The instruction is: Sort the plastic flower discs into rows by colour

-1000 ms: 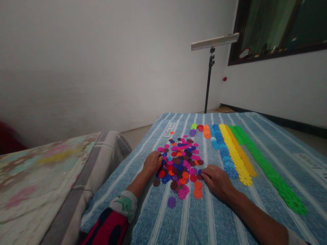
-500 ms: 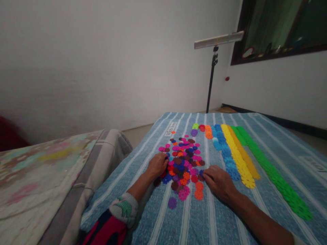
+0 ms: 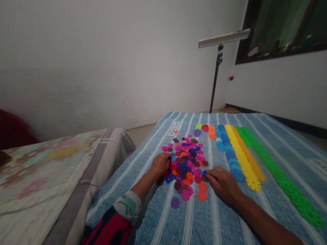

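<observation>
A mixed pile of notched plastic discs, in pink, brown, dark blue, orange and red, lies on the blue striped cloth. At its left edge is my left hand, fingers closed and bent down among the discs; what they hold is hidden. My right hand is at the pile's right edge, thumb and finger pinched on a dark blue disc. Just below it lie overlapping orange discs. A lone purple disc rests at the near end of the pile.
Overlapping rows of green discs, yellow discs and blue discs run along the right. Short groups, including orange discs, lie at the far side. A second covered surface stands left. Behind is a light stand.
The whole view has shifted slightly, so everything appears a little further right. Both hands keep nearly the same places at the pile's edges.
</observation>
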Available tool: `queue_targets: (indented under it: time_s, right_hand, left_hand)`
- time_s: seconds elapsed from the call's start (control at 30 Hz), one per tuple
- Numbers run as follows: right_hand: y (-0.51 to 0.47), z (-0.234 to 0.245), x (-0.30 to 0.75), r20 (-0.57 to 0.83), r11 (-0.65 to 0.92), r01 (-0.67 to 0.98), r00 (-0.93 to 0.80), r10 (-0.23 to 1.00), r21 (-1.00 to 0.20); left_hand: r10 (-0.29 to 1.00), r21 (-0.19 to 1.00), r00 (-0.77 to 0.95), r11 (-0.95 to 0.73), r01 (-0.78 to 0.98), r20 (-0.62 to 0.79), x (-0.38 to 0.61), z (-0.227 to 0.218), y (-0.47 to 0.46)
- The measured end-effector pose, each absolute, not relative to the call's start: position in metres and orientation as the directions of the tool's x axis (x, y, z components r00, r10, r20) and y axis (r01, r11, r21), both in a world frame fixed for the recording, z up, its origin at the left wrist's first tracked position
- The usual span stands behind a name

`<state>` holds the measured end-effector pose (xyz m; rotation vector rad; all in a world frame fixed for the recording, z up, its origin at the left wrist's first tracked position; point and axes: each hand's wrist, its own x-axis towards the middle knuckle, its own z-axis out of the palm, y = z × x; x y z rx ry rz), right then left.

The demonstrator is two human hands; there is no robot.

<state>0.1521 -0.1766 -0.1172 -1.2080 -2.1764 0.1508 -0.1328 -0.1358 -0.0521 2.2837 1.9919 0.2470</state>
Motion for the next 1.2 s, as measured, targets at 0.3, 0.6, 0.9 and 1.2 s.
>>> queue_targets:
  time_s: [0.3,0.6,0.9,1.2]
  right_hand:
    - [-0.176,-0.118,0.152,0.472,0.567,0.735,-0.377,0.797,-0.371]
    - [-0.175,-0.12,0.152,0.489,0.578,0.731,-0.379,0.786,-0.363]
    - [-0.176,-0.119,0.154,0.509,0.596,0.721,-0.387,0.769,-0.354]
    - [-0.175,-0.119,0.154,0.498,0.593,0.724,-0.391,0.774,-0.352]
  left_hand:
    - [0.991,0.17,0.124,-0.13,0.977,0.05,-0.135,-0.055,-0.137]
    - [0.995,0.164,0.094,-0.095,0.982,0.015,-0.133,-0.048,-0.138]
    - [0.975,0.283,0.174,-0.207,0.936,0.138,-0.149,-0.059,-0.129]
    - [0.724,0.302,0.657,-0.687,0.661,0.21,-0.122,-0.068,-0.136]
